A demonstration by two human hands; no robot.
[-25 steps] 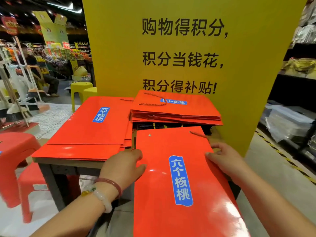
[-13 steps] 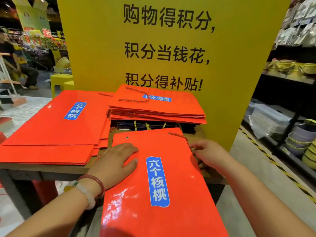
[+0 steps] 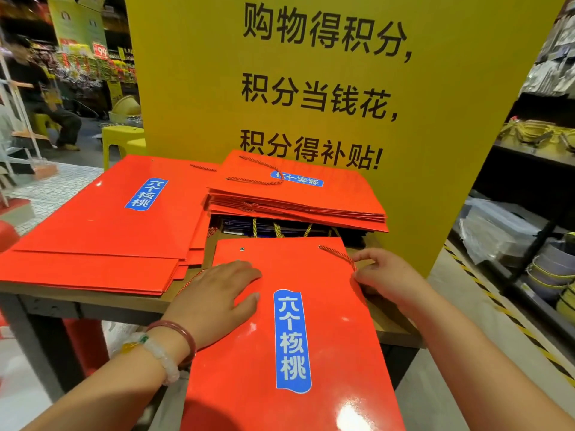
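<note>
A flat red paper bag (image 3: 323, 337) with a blue label lies in front of me, half on the wooden table (image 3: 93, 301) and overhanging its near edge. My left hand (image 3: 214, 301) rests flat on the bag's upper left part, fingers straight. At the bag's right edge my right hand (image 3: 384, 275) pinches the end of its red cord handle (image 3: 337, 255).
A spread of flat red bags (image 3: 102, 231) covers the table's left. A stack of red bags (image 3: 298, 194) sits on dark bags behind. A yellow sign wall (image 3: 326, 88) stands beyond. Shelves with bowls (image 3: 547, 269) run along the right. Yellow stools (image 3: 121, 138) and a seated person (image 3: 46, 98) are far left.
My left hand has slid further onto the bag. My right hand has moved from the bag's edge to the cord handle and taken hold of it.
</note>
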